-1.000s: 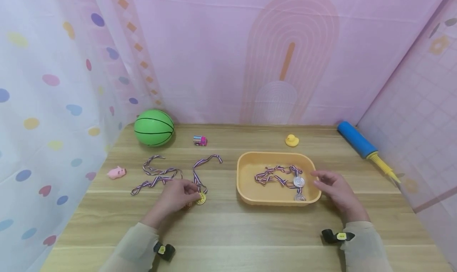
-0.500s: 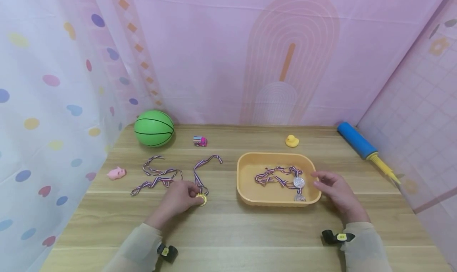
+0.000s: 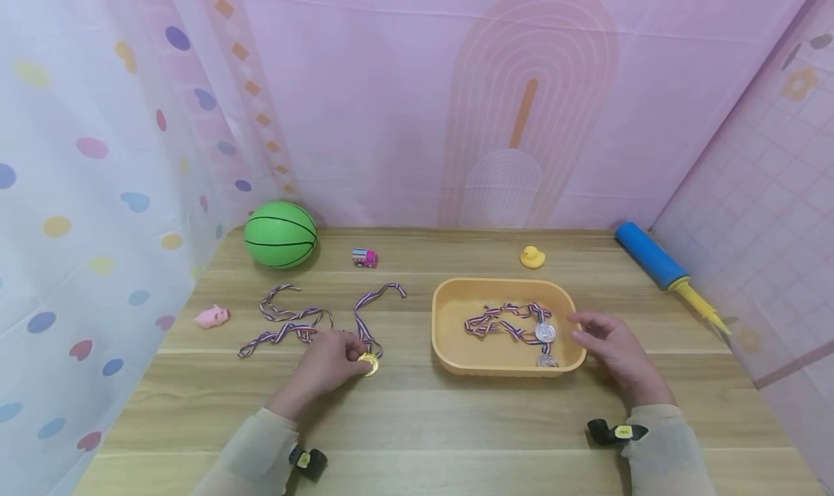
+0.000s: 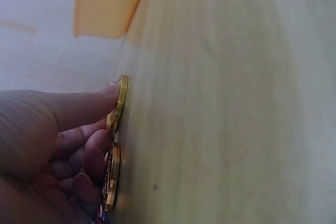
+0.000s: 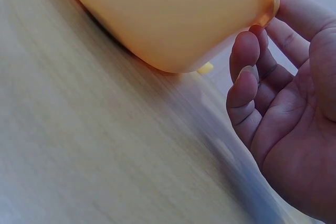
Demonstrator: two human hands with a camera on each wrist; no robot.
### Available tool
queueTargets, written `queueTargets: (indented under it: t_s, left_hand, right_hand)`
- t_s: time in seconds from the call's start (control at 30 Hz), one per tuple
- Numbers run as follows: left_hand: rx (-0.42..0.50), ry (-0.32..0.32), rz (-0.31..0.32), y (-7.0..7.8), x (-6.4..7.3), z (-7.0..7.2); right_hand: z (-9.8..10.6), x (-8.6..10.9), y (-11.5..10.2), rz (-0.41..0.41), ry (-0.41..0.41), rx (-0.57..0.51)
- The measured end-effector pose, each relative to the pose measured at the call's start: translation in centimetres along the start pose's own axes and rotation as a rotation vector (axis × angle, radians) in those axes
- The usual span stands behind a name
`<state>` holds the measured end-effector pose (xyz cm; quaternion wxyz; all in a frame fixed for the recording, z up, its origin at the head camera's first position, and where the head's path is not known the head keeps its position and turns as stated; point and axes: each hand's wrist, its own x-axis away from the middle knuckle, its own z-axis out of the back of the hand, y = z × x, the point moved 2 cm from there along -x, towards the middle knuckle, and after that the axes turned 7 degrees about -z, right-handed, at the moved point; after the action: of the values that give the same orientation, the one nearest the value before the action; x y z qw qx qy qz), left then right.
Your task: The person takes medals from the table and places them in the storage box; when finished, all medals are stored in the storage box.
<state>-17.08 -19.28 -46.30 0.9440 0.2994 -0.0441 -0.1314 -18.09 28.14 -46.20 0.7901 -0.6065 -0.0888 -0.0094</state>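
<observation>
My left hand (image 3: 331,358) pinches a gold medal (image 3: 371,366) at its edge, low over the table. The thumb lies on the medal's face in the left wrist view, with the other fingers curled beside a second, copper-coloured medal (image 4: 111,177). Striped ribbons (image 3: 306,313) trail behind this hand on the wood. My right hand (image 3: 615,347) holds the right rim of an orange plastic tub (image 3: 449,358), thumb and forefinger at the rim and the remaining fingers curled outside. Inside the tub lie two silver medals (image 3: 545,332) with striped ribbons; the front wall partly hides one.
Along the back of the table stand a green ball (image 3: 281,235), a small toy truck (image 3: 365,258) and a yellow toy duck (image 3: 532,257). A pink toy pig (image 3: 213,316) lies at the left edge, a blue and yellow hand pump (image 3: 658,261) at the far right.
The left hand has shifted slightly right and toward me, and the gold medal moved a little with it. The right hand and the tub have kept their place.
</observation>
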Motion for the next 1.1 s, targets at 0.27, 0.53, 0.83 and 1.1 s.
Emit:
queueTargets:
  t_s: [0.27,0.53,0.83,1.1]
  left_hand:
    - [-0.006,-0.001,-0.024,0.3,-0.1,0.0]
    - [-0.029,-0.023,-0.029,0.7,-0.1,0.0]
    - [-0.005,-0.048,-0.030,1.4,0.1,-0.1]
    - [-0.032,-0.037,-0.108,2.0,0.2,-0.5]
  right_hand:
    - [0.0,-0.2,0.1,0.008,-0.006,-0.022]
    - [0.0,-0.2,0.1,-0.009,-0.002,0.014]
    - [0.0,-0.2,0.2,0.001,-0.008,-0.015]
    - [0.1,-0.2,0.3,-0.001,-0.005,-0.001]
